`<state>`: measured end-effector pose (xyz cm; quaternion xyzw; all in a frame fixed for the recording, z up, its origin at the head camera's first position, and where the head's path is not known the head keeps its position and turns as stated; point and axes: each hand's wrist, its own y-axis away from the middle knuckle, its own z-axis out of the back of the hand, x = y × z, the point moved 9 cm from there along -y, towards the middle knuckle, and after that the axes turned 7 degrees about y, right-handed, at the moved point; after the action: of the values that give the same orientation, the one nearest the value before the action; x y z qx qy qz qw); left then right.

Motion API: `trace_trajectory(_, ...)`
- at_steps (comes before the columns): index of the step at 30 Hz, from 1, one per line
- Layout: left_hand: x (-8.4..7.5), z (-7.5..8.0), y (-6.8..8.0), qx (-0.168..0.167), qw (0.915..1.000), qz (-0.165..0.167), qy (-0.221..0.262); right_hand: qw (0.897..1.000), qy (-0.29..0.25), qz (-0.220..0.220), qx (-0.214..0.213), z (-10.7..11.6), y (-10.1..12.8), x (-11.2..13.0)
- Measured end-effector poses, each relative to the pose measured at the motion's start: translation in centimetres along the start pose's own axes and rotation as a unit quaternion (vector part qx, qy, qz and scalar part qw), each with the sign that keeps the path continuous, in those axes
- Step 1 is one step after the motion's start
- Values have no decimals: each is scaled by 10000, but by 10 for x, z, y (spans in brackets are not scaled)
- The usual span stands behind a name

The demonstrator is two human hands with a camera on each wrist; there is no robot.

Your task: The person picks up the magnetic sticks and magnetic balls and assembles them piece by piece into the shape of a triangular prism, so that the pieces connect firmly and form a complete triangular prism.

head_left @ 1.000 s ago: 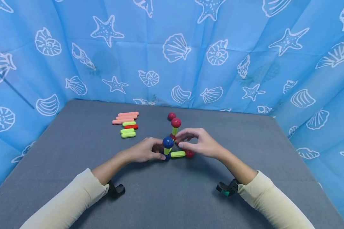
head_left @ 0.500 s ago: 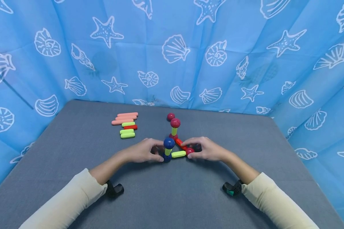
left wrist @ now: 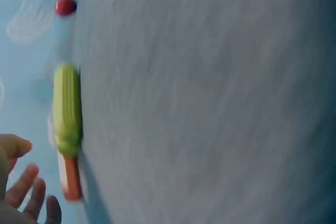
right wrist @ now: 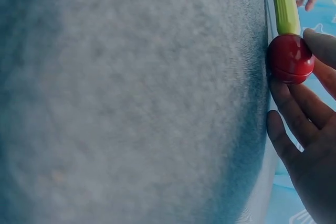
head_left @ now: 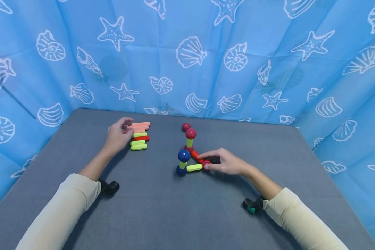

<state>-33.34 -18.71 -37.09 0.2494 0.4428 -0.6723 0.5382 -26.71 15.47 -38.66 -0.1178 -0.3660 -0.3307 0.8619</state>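
Red ball pinched by right hand fingers, left hand loosely curled over pink sticks

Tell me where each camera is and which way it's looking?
Head: on the person's head, looking forward and down at the table, sticks and toy; both arms, left hand and right hand show.
Left wrist: on the left wrist, looking along the table at a green stick; only fingertips show.
Right wrist: on the right wrist, looking at the red ball; fingers show.
Shared: the red ball shows in the head and right wrist views.
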Motion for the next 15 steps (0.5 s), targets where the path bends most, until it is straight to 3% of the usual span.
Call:
trace_trajectory(3, 18, 10, -2, -47, 9985, 453, -303, 10000, -42, -60, -10, 0, 0, -2)
trace_trajectory(8, 35, 9, -3, 632, 9912, 1054, -485, 9998, -147, -108, 8, 0, 2, -3)
trace_trajectory(11, 37, 7, -4, 911, 9886, 1087, -500, 9998, -178, -94, 23, 0, 1, -2)
trace_trajectory(15, 37, 11, -5, 926, 9897, 932, -567, 9999, -135, -50, 27, -1, 0, -1)
